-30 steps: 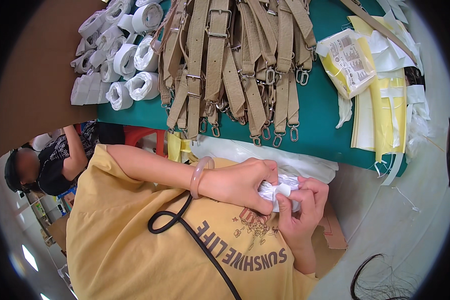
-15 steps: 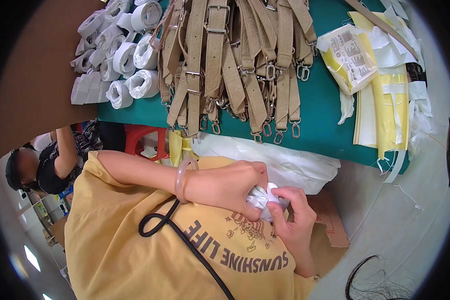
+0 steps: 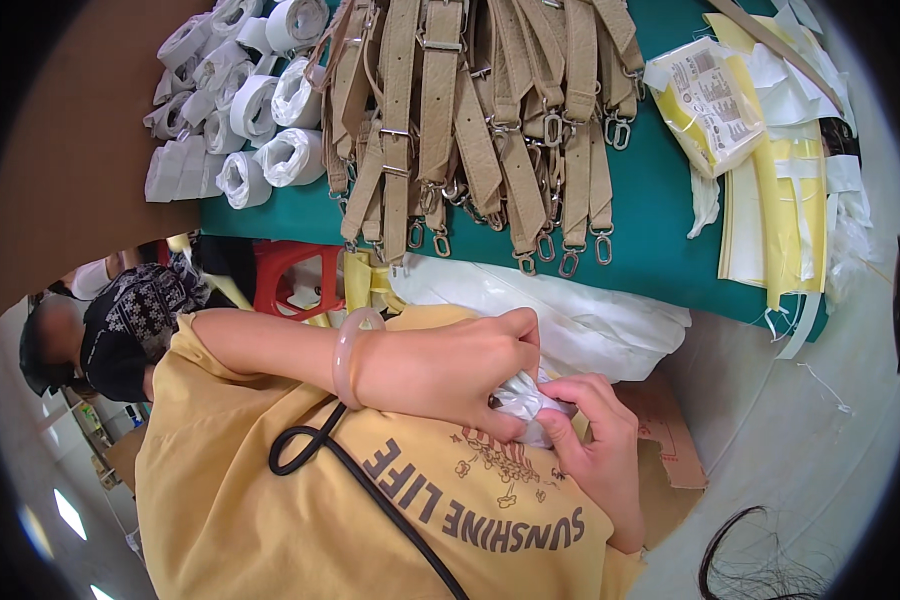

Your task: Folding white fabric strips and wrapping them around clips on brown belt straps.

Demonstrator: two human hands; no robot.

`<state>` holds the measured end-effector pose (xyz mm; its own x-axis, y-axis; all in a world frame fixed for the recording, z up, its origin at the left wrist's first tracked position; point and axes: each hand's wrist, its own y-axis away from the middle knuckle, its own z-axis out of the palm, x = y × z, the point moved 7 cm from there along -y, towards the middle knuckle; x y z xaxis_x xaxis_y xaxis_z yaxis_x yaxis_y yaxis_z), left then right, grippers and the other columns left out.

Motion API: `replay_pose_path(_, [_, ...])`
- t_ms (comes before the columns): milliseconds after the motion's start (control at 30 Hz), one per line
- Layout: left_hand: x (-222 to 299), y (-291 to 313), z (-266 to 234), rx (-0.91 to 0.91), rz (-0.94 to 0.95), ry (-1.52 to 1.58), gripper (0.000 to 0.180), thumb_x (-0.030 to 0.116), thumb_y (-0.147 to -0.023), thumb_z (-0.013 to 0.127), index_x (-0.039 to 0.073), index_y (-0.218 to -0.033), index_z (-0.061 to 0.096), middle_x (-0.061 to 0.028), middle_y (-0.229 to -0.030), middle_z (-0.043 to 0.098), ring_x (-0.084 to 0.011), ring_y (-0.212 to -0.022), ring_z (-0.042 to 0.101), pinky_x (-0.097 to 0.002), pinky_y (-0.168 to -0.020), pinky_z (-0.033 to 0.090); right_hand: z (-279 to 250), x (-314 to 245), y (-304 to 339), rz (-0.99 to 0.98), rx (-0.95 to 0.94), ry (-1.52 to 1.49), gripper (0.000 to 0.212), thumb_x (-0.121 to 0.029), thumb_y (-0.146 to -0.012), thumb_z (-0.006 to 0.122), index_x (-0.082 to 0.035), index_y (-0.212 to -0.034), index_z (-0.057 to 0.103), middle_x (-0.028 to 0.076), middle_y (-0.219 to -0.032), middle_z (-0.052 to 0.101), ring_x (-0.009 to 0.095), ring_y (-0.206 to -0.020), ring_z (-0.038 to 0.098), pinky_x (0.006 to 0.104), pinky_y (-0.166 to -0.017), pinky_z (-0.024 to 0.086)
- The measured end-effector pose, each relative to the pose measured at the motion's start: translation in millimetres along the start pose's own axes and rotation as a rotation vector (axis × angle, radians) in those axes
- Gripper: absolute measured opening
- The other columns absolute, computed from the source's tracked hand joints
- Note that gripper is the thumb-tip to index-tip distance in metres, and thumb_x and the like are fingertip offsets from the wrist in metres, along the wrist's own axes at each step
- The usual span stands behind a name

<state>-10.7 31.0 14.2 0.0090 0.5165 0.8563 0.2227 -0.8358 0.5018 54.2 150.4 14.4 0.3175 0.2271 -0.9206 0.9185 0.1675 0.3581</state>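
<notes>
In front of my chest, both hands are closed around a small white paper roll (image 3: 522, 398), its wrapping crumpled and glossy. My left hand (image 3: 465, 362), with a pale bangle at the wrist, curls over its left side, the fingers bent inward and partly hidden. My right hand (image 3: 598, 425) pinches the right side between thumb and fingers. Whatever lies inside the wrapping is hidden. Beyond my hands, many tan straps (image 3: 438, 110) with metal buckles and clasps hang toward the near edge of the green table (image 3: 660, 235). Similar white rolls (image 3: 253, 108) are stacked to their left.
On the table's right lie a yellow-and-white package (image 3: 705, 110) and yellow and white strips (image 3: 770, 215). White sheeting (image 3: 560, 315) hangs below the table edge, near a cardboard box (image 3: 675, 450). Left of me are a red stool (image 3: 280, 275) and another person (image 3: 135, 325).
My fingers have shifted slightly on the roll, and its wrapping looks more bunched. The person at the left has lowered an arm. The whole view has moved a little.
</notes>
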Motion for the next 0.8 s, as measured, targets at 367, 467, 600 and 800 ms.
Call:
replay_pose_path(367, [9,6,-1,0.024,0.175,0.011,0.043,0.02,-0.072,0.078,-0.004,-0.102,0.059,-0.0131,-0.107,0.051,-0.0291,-0.095,0.057,-0.0348,-0.083,0.047,9,10,1,0.166,-0.173,-0.167,0.033,-0.014,-0.08,0.075,-0.001,-0.104,0.056,0.01,-0.096,0.058,0.021,-0.086,0.058,0.0314,-0.077,0.047])
replay_pose_path(467, [8,5,-1,0.018,0.169,0.009,0.041,0.019,-0.071,0.078,-0.002,-0.101,0.059,-0.0125,-0.107,0.05,-0.0288,-0.095,0.057,-0.0344,-0.082,0.047,8,15,3,0.197,-0.067,-0.314,0.035,-0.015,-0.079,0.077,-0.001,-0.104,0.056,0.009,-0.095,0.058,0.019,-0.083,0.058,0.0302,-0.076,0.047])
replay_pose_path(600, [6,2,-1,-0.006,0.132,0.053,0.039,0.017,-0.071,0.078,0.0,-0.1,0.06,-0.0114,-0.105,0.053,-0.0288,-0.092,0.059,-0.035,-0.081,0.048,6,19,4,0.171,-0.109,-0.237,0.035,-0.013,-0.077,0.078,-0.001,-0.103,0.057,0.009,-0.093,0.058,0.017,-0.081,0.057,0.0291,-0.075,0.047])
replay_pose_path(800, [-15,-11,1,-0.097,0.022,0.164,0.029,0.018,-0.078,0.076,0.002,-0.098,0.062,-0.0054,-0.091,0.062,-0.0165,-0.083,0.06,-0.0284,-0.073,0.047,1,26,-2,0.094,0.122,-0.48,0.024,-0.004,-0.073,0.078,-0.003,-0.09,0.06,0.009,-0.09,0.056,0.018,-0.08,0.054,0.0288,-0.069,0.045])
